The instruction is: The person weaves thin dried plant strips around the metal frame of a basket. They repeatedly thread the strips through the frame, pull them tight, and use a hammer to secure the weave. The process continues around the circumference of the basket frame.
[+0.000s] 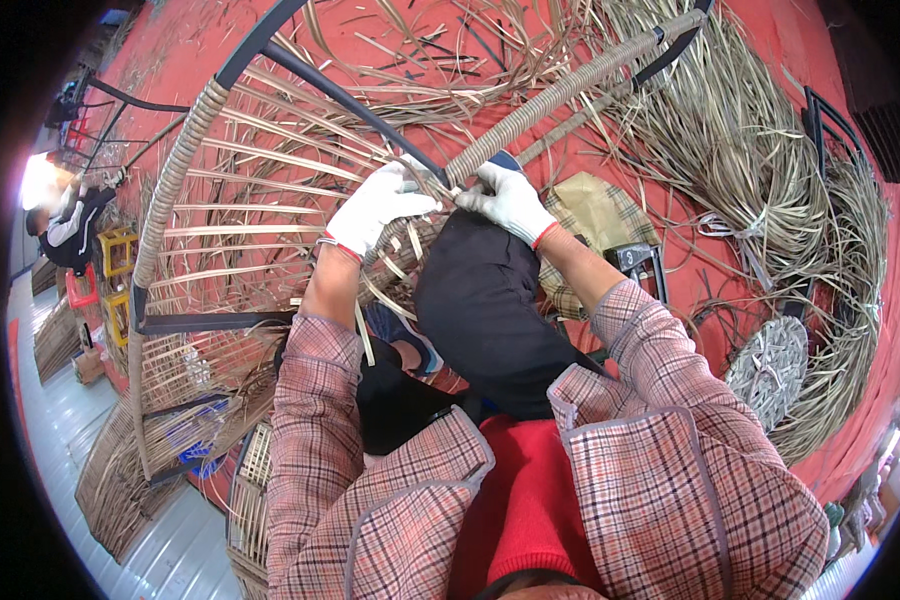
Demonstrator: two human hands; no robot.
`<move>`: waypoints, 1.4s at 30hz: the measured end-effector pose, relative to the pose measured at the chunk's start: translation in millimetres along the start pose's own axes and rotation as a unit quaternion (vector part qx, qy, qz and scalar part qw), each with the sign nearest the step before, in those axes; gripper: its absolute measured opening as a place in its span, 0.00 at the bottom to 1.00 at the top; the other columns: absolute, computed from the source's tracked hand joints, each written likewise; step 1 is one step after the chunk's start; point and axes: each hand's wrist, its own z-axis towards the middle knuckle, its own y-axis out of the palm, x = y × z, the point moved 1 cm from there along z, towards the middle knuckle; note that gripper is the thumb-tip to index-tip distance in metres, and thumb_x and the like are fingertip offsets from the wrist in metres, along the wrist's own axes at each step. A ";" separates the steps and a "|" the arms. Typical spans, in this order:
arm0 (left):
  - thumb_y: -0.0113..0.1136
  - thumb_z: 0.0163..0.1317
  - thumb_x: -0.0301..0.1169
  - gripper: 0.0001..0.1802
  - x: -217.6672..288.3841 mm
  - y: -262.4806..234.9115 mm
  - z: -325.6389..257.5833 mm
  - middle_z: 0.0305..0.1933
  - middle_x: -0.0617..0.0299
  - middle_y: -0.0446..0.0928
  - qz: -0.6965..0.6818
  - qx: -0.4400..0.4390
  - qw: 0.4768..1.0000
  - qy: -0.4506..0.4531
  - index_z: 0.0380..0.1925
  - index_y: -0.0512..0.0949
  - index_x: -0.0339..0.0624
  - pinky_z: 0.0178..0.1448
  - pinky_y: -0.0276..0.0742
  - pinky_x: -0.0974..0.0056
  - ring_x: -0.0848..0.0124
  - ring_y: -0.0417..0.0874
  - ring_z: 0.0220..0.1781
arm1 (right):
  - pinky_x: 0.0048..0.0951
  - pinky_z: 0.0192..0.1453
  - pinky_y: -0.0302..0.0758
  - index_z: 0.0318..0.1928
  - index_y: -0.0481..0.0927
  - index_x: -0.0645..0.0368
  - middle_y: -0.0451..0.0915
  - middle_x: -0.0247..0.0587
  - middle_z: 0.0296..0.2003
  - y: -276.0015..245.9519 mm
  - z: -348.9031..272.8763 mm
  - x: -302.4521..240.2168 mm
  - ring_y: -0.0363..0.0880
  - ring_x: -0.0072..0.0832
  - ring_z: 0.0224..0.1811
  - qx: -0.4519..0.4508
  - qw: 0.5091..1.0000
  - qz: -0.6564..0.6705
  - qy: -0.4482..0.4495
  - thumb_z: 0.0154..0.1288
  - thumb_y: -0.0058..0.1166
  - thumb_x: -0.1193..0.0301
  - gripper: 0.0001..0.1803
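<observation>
A dark metal frame [355,108] stands before me, with one bar [560,92] wound tightly in tan strip. Pale flat weaving strips [260,160] run across its left side toward my hands. My left hand [375,205], in a white glove with a red cuff, is closed at the frame's near corner, thumb pointing right. Its fingertips are partly hidden behind the dark bar. Just right of the corner, my gloved right hand [510,203] pinches a weaving strip at the end of the wound bar. The corner lies over my dark-trousered knee [480,290].
Large bundles of loose strips [740,150] lie on the red floor to the right, beside a round woven disc [770,370]. A plaid cloth [595,215] is near my right wrist. Yellow crates [120,252] and another person [75,225] are at far left.
</observation>
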 end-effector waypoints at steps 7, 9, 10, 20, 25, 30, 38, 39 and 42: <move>0.70 0.61 0.32 0.16 4.8 3.6 0.7 0.44 0.59 0.84 0.121 0.070 0.988 0.070 0.46 0.83 0.37 0.53 0.80 0.61 0.69 0.85 0.46 | 0.38 0.54 0.76 0.40 0.87 0.55 0.83 0.45 0.46 -26.1 -8.0 -30.6 0.81 0.42 0.51 -0.013 0.947 -0.249 -0.205 0.69 0.59 0.56 0.16; 0.70 0.60 0.35 0.16 7.6 12.1 -4.8 0.44 0.56 0.84 0.313 0.143 0.936 0.078 0.45 0.83 0.38 0.53 0.80 0.60 0.64 0.86 0.46 | 0.35 0.59 0.74 0.35 0.85 0.59 0.81 0.43 0.49 -30.4 -19.5 -40.0 0.80 0.38 0.52 -0.039 0.975 -0.115 -0.187 0.69 0.59 0.61 0.14; 0.72 0.58 0.40 0.19 8.1 20.9 -6.4 0.45 0.51 0.83 0.396 0.200 0.891 0.099 0.44 0.83 0.41 0.52 0.80 0.57 0.56 0.87 0.46 | 0.34 0.59 0.74 0.34 0.84 0.60 0.80 0.43 0.49 -31.8 -25.3 -44.8 0.79 0.36 0.52 -0.052 0.982 -0.044 -0.178 0.69 0.59 0.62 0.13; 0.77 0.55 0.36 0.17 5.8 54.9 -24.1 0.38 0.57 0.88 0.374 0.389 0.828 0.152 0.41 0.87 0.41 0.45 0.82 0.63 0.65 0.90 0.39 | 0.27 0.47 0.69 0.37 0.76 0.60 0.76 0.34 0.32 -21.0 -19.3 -60.5 0.71 0.23 0.37 -0.195 0.925 0.286 -0.155 0.79 0.54 0.54 0.20; 0.75 0.57 0.37 0.14 5.6 52.6 -22.6 0.39 0.59 0.88 0.343 0.374 0.852 0.130 0.38 0.87 0.42 0.44 0.82 0.62 0.63 0.89 0.38 | 0.32 0.47 0.74 0.40 0.77 0.62 0.77 0.38 0.34 -17.2 -4.7 -40.1 0.76 0.30 0.38 -0.171 0.966 0.042 -0.192 0.77 0.55 0.60 0.16; 0.74 0.58 0.39 0.13 5.5 54.3 -23.0 0.41 0.60 0.88 0.336 0.384 0.849 0.139 0.36 0.87 0.44 0.43 0.81 0.60 0.61 0.88 0.37 | 0.42 0.51 0.77 0.43 0.80 0.60 0.80 0.46 0.38 -14.8 6.1 -36.2 0.81 0.46 0.45 -0.189 0.933 -0.015 -0.306 0.70 0.62 0.62 0.13; 0.78 0.57 0.36 0.17 6.3 59.7 -21.7 0.37 0.59 0.87 0.358 0.432 0.822 0.097 0.43 0.86 0.40 0.43 0.82 0.65 0.69 0.89 0.36 | 0.42 0.50 0.77 0.40 0.79 0.59 0.80 0.44 0.37 -21.2 3.5 -39.7 0.80 0.46 0.44 -0.184 0.915 -0.018 -0.359 0.68 0.63 0.63 0.12; 0.78 0.56 0.39 0.18 5.9 60.4 -21.5 0.37 0.60 0.87 0.344 0.427 0.830 0.099 0.42 0.86 0.44 0.43 0.82 0.63 0.66 0.88 0.36 | 0.43 0.50 0.77 0.39 0.80 0.59 0.80 0.44 0.37 -21.2 4.2 -37.6 0.80 0.46 0.44 -0.184 0.916 -0.025 -0.356 0.68 0.63 0.63 0.12; 0.78 0.54 0.46 0.19 3.8 59.4 -21.0 0.37 0.61 0.86 0.325 0.420 0.840 0.114 0.41 0.86 0.51 0.42 0.82 0.60 0.61 0.88 0.37 | 0.42 0.50 0.76 0.38 0.80 0.60 0.79 0.45 0.35 -18.0 6.3 -26.1 0.79 0.47 0.44 -0.191 0.932 -0.048 -0.304 0.69 0.61 0.64 0.12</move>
